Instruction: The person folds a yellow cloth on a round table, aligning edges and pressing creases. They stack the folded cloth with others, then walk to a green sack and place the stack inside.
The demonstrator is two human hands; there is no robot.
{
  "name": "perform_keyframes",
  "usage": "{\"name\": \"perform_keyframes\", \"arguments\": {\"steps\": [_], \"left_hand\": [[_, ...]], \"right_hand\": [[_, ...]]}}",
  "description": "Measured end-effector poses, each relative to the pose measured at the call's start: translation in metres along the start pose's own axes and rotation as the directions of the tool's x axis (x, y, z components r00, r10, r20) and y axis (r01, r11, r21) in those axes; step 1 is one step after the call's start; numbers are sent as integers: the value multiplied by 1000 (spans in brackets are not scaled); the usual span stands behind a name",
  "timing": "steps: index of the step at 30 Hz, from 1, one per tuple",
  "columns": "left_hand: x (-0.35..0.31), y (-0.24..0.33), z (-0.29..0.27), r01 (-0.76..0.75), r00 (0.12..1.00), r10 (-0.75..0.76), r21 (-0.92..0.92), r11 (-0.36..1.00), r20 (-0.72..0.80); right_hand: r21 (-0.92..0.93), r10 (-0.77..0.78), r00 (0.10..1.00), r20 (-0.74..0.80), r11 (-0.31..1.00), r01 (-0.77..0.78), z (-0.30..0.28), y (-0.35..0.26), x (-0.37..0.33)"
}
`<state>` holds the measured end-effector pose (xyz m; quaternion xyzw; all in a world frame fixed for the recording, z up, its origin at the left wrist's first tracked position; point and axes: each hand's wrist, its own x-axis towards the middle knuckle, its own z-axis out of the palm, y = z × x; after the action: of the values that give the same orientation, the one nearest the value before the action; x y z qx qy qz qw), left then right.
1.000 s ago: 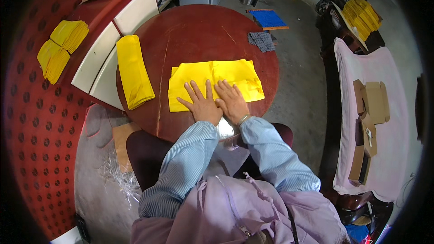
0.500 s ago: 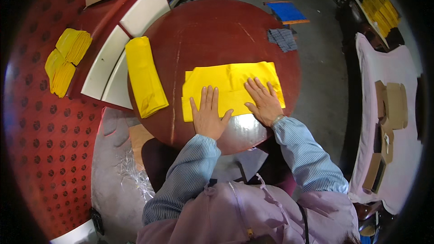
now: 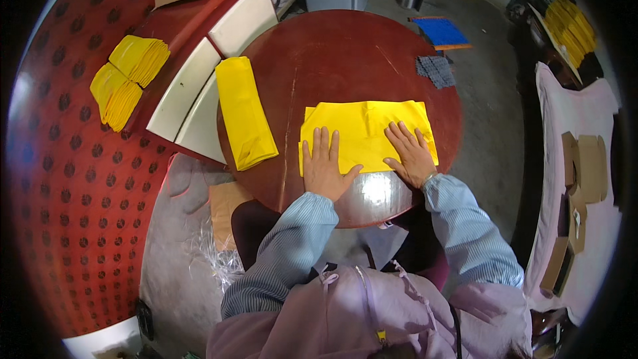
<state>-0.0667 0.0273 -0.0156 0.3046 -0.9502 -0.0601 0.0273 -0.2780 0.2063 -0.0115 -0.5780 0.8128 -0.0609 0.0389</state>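
Where the creased, folded yellow cloth [image 3: 369, 119] lies on the round, glossy red table [image 3: 325, 53], the left hand [image 3: 327, 173] and right hand [image 3: 413, 161] spread open, palms down, across its near edge, apart now, though side by side one second ago.

The cloth [image 3: 365, 136] is laid on the table [image 3: 332, 66], beneath the left hand [image 3: 325, 176] and the right hand [image 3: 416, 161]. A second cloth [image 3: 244, 113] is placed to its left. The rag [image 3: 435, 71] is positioned at the far right rim. Piles [image 3: 141, 60] are set left of the table; boxes [image 3: 590, 169], right.
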Motion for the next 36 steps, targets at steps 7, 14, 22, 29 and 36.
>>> {"name": "perform_keyframes", "arguments": {"steps": [7, 14, 22, 29, 36], "left_hand": [[-3, -2, 5, -13, 998, 12, -13, 1000, -68], [47, -32, 6, -231, 970, 234, 54, 971, -70], [75, 42, -4, -20, 999, 17, -76, 997, -41], [-7, 61, 14, -177, 983, 154, -288, 941, -101], [37, -24, -28, -715, 636, 744, -206, 668, 205]], "right_hand": [[-71, 13, 999, 43, 997, -10, -4, 12, -5], [-70, 198, 980, -27, 977, -200, 9, -11, -10], [127, 404, 890, -210, 914, -385, 35, -135, -52], [624, 446, 859, -253, 753, -208, -14, -38, -46], [818, 694, 718, 47, 386, -426, -12, 17, 32]]}}
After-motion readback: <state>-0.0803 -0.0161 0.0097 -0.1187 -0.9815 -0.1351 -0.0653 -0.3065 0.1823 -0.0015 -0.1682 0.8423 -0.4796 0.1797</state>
